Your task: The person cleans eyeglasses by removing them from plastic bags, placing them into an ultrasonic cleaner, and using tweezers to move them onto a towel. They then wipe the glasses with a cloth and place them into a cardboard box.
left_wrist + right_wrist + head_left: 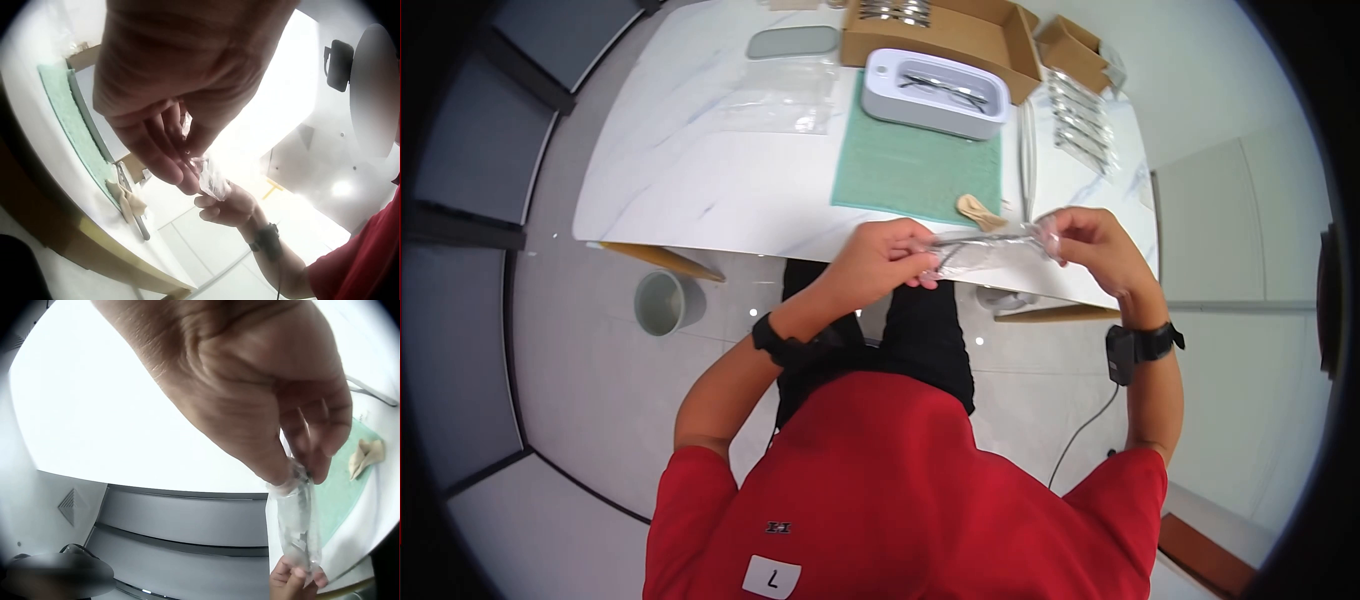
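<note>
A pair of glasses in a clear plastic bag (985, 250) is stretched between both hands near the table's front edge. The left hand (884, 262) pinches one end of the bag between thumb and fingers. At the other end, the right hand (1094, 246) pinches the plastic. In the right wrist view the bag (299, 519) hangs from the right hand (262, 400), with the left fingertips at its far end. The left wrist view shows crumpled plastic (212, 181) just past the left hand (181, 81).
On a green cloth (910, 165) stands a white cleaner (935, 120) with glasses inside; a beige cloth (978, 212) and tweezers (1028, 160) lie near. Behind are cardboard boxes (1025, 65), with bagged glasses (1082, 125) at right and clear bags (780, 100) at left.
</note>
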### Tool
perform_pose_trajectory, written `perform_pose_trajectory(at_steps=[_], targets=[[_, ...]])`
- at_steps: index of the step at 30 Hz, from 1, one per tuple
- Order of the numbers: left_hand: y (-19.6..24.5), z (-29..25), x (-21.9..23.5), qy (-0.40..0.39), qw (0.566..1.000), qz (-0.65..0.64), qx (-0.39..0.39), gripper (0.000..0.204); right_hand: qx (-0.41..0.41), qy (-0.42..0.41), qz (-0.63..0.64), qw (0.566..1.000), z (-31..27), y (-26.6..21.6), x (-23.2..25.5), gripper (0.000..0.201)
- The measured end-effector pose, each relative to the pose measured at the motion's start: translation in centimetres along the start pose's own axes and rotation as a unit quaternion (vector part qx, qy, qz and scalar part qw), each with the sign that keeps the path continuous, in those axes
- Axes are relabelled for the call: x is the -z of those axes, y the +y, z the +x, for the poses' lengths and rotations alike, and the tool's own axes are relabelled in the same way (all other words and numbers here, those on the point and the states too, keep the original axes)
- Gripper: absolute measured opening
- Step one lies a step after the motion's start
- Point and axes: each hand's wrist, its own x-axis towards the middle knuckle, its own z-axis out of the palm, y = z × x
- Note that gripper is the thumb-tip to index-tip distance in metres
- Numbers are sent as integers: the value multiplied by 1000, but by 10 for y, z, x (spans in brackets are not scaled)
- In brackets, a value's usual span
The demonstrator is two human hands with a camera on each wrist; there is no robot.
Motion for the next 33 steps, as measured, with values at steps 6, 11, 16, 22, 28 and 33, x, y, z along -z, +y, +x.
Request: perform_pose_trajectory(at_steps=[6,11,16,22,28,33], targets=[[15,-21,13,4,999,36,-6,16,11,-12,9,1000,5,-5,-4,15],[25,-44,48,49,992,116,5,11,17,22,42,999,9,-9,-4,12],[61,-69,100,104,967,231,8,11,0,31,40,999,22,1,5,9],[86,-65,207,152,952,265,17,10,7,36,44,998,22,3,1,12],[90,-25,260,171,920,344,76,15,5,54,61,997,14,3,0,12],[73,-1,277,219,901,363,90,17,-9,71,83,994,6,15,6,12]])
